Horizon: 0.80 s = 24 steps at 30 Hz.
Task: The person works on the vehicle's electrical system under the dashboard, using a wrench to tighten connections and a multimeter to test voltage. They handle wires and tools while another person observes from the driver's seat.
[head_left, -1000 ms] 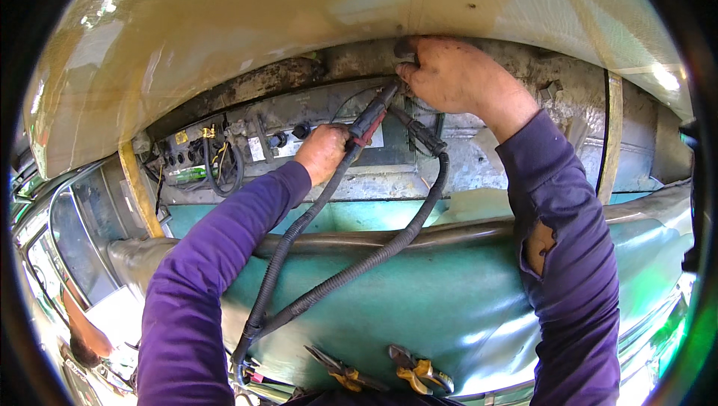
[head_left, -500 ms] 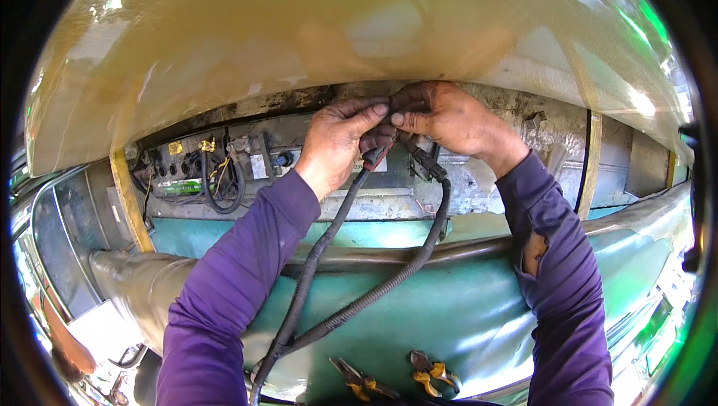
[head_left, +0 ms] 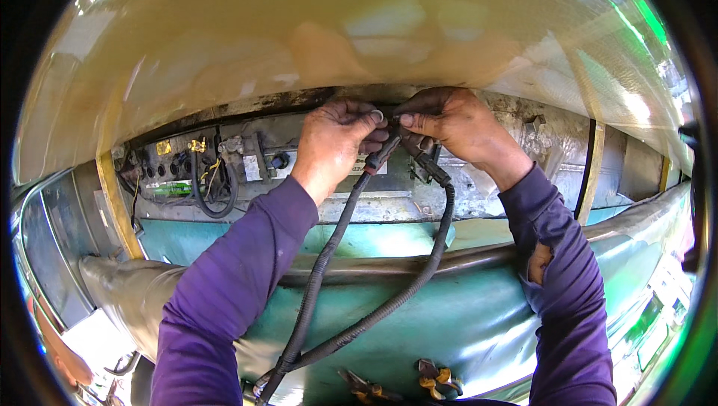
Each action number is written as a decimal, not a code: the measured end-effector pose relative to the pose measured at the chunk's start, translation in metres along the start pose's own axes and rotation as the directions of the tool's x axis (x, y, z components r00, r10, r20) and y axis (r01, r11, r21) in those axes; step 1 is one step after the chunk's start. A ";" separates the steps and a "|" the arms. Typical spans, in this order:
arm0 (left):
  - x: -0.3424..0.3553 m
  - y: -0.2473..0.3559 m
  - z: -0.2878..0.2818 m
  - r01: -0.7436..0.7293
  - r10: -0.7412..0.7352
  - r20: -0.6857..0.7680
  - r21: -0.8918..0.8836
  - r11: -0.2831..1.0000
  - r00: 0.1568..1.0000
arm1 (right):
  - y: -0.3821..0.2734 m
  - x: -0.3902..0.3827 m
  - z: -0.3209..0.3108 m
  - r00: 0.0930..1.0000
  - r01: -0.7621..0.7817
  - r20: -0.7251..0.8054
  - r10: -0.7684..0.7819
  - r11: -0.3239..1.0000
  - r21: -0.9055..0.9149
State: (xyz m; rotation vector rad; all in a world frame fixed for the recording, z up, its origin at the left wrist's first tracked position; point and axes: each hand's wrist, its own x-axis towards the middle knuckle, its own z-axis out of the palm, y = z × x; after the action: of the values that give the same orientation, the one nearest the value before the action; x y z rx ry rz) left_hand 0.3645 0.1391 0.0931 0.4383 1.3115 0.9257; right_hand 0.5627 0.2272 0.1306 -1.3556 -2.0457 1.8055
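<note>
My left hand (head_left: pixel 340 140) is closed, thumb against fingers, on a small pale ring-shaped piece (head_left: pixel 378 116). Just to its right, my right hand (head_left: pixel 456 125) pinches the dark upper end of a black cable (head_left: pixel 383 153) that has a reddish band below it. What exactly sits between those right fingertips is hard to make out. Under the right hand hangs a second corrugated cable (head_left: pixel 437 237) with a black connector (head_left: pixel 428 165) at its top. Both cables run down and meet between my forearms.
Overhead curves a large glossy tan panel (head_left: pixel 359 24). Behind the hands is a grimy metal compartment with a battery (head_left: pixel 172 174) and wiring at left. A green padded surface (head_left: pixel 419 316) lies below, with two yellow-handled pliers (head_left: pixel 437 380) (head_left: pixel 366 387). Yellowish posts (head_left: pixel 118 208) stand at the sides.
My hands have drawn slightly apart; the pale ring-shaped piece now shows at the left fingertips. The left-hand cable's upper end has shifted a little to the right. The view has moved slightly.
</note>
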 end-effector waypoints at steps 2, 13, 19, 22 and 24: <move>-0.001 0.001 -0.001 0.023 -0.021 -0.059 0.039 0.999 0.998 | -0.002 -0.001 0.001 0.999 0.053 0.004 -0.053 0.999 -0.011; -0.007 -0.002 0.007 0.049 -0.037 0.096 -0.123 0.991 0.995 | -0.009 -0.006 0.014 0.975 0.134 -0.079 -0.205 0.840 -0.526; -0.005 0.001 0.005 0.154 -0.118 0.122 -0.341 0.927 0.985 | -0.005 -0.003 0.014 0.911 0.311 -0.005 -0.412 0.694 -0.650; -0.005 0.006 0.005 0.155 -0.126 0.093 -0.440 0.885 0.988 | -0.006 -0.001 0.013 0.863 0.381 0.018 -0.504 0.629 -0.678; -0.006 0.008 0.006 0.128 -0.100 0.086 -0.452 0.883 0.991 | -0.008 -0.001 0.013 0.869 0.359 -0.045 -0.493 0.690 -0.629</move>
State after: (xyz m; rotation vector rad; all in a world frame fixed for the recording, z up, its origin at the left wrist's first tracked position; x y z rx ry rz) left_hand 0.3673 0.1401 0.1042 0.0191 1.0082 1.0755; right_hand 0.5513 0.2173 0.1337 -0.9605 -2.6397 0.7922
